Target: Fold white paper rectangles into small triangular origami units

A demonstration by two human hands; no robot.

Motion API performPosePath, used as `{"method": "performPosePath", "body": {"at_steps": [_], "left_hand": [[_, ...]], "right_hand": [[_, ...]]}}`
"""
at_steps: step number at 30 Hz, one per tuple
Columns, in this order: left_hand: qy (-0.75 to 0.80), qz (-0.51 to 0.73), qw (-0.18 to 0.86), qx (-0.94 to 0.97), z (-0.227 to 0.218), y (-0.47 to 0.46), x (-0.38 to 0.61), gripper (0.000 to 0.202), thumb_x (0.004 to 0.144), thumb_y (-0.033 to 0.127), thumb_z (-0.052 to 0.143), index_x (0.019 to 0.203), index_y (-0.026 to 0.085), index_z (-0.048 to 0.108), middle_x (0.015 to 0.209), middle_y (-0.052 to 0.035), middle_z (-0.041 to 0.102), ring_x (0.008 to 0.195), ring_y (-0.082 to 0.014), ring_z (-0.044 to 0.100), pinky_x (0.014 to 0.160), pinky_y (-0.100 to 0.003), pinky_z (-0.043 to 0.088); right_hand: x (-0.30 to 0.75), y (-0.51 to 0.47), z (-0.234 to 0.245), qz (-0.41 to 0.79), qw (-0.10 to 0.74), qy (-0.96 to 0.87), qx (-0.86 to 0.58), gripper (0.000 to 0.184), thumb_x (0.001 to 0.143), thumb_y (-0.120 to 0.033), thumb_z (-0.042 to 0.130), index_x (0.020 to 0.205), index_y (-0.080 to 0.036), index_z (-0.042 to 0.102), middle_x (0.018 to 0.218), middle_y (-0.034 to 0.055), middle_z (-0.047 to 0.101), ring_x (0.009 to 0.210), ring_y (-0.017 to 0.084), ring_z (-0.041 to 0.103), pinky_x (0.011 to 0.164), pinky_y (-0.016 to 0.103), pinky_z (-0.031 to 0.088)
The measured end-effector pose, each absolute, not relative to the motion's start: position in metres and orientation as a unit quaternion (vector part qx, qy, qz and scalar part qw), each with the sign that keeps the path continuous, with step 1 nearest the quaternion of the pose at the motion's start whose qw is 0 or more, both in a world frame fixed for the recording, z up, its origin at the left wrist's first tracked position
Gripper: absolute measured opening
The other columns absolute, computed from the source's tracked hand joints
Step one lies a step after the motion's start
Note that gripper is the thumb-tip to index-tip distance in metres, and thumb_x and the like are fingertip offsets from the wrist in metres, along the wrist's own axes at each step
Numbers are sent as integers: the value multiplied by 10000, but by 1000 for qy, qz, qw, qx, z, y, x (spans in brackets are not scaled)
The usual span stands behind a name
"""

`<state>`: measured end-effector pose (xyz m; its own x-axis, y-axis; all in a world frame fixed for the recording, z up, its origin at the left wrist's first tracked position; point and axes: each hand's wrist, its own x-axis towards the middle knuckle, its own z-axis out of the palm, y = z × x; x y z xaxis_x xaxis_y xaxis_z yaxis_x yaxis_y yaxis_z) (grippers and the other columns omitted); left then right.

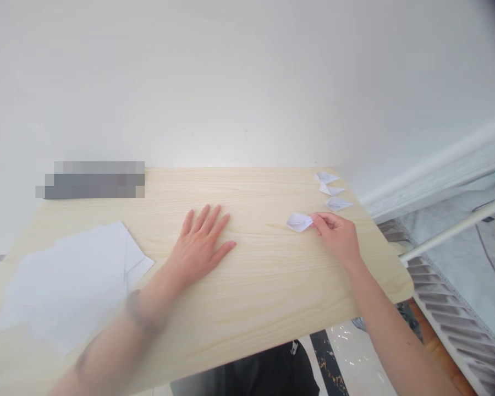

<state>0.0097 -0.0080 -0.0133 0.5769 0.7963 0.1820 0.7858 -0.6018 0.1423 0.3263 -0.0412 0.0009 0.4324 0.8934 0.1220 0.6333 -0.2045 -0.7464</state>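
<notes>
My right hand [335, 234] pinches the narrow end of a folded paper piece [299, 222], white and kite-shaped, over the right part of the table. Just beyond it, near the right edge, several similar folded papers lie in a column, the closest folded paper [339, 204] being right above my fingers. My left hand [200, 246] rests flat on the wooden table [256, 286], palm down with fingers spread, holding nothing. To its left lies a loose stack of white paper sheets [74, 280], partly covered by my left forearm.
A dark object [93, 186], blurred by pixelation, sits at the table's back left corner. A white wall [231, 82] borders the far edge. Beyond the right edge are a pale pole [457, 228] and a bed with a ruffled skirt [449, 308].
</notes>
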Motion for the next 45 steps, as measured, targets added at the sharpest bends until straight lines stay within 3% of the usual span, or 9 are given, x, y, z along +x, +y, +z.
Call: {"method": "performPosePath", "body": {"at_steps": [13,19,25,29,31,35,40,45], "left_hand": [[452,101,25,886,-6,-7,13,544,894,476,372,1349,178,391,1466,-109,297,1366,-295,203,1094,-519,173],[455,103,35,884,-5,-6,12,532,891,454,385,1344,175,402,1452,-107,325,1358,-302,225,1086,-530,188],[453,97,19,886,-7,-7,14,541,897,461,373,1345,159,404,1459,-111,310,1359,-306,218,1090,-524,183],[460,92,4,883,-7,-13,13,538,906,446,366,1362,159,374,1462,-113,304,1358,-299,227,1092,-509,196],[447,77,9,891,-3,-17,6,510,914,432,358,1358,181,378,1458,-103,315,1349,-279,257,1090,-483,225],[449,22,31,893,13,-27,-23,461,911,423,374,1322,222,430,1444,-91,347,1327,-266,308,1081,-466,262],[554,-10,23,832,35,-40,-83,505,874,472,426,1322,239,425,1462,-90,304,1336,-307,270,1054,-518,286],[644,-71,61,760,37,-52,-124,663,843,543,424,1371,151,341,1457,-135,305,1331,-320,282,1015,-506,359]], "right_hand": [[425,-62,-11,44,397,-417,-816,379,752,-464,539,872,-143,701,635,52,664,485,140,523,539,288,422],[409,-63,-12,-62,404,-432,-804,423,764,-463,543,1009,-136,652,582,6,573,577,166,535,681,330,433],[347,-74,-13,-84,390,-547,-736,285,798,-346,532,992,-157,623,580,-45,428,533,115,435,587,254,415],[287,-67,-13,-11,327,-681,-655,216,828,-257,490,986,-188,621,640,-12,519,638,128,526,648,244,441],[257,-58,-13,25,285,-739,-610,215,842,-215,462,990,-199,617,787,24,613,746,138,572,686,245,447],[207,-34,-14,28,230,-807,-544,224,849,-185,432,973,-192,618,878,41,638,830,167,580,749,276,432],[175,-9,-16,4,222,-802,-555,232,842,-221,448,1004,-207,614,873,45,632,811,184,582,692,292,410],[174,-3,-19,21,230,-791,-567,242,847,-254,453,1024,-215,614,851,20,644,783,170,598,676,287,401]]}}
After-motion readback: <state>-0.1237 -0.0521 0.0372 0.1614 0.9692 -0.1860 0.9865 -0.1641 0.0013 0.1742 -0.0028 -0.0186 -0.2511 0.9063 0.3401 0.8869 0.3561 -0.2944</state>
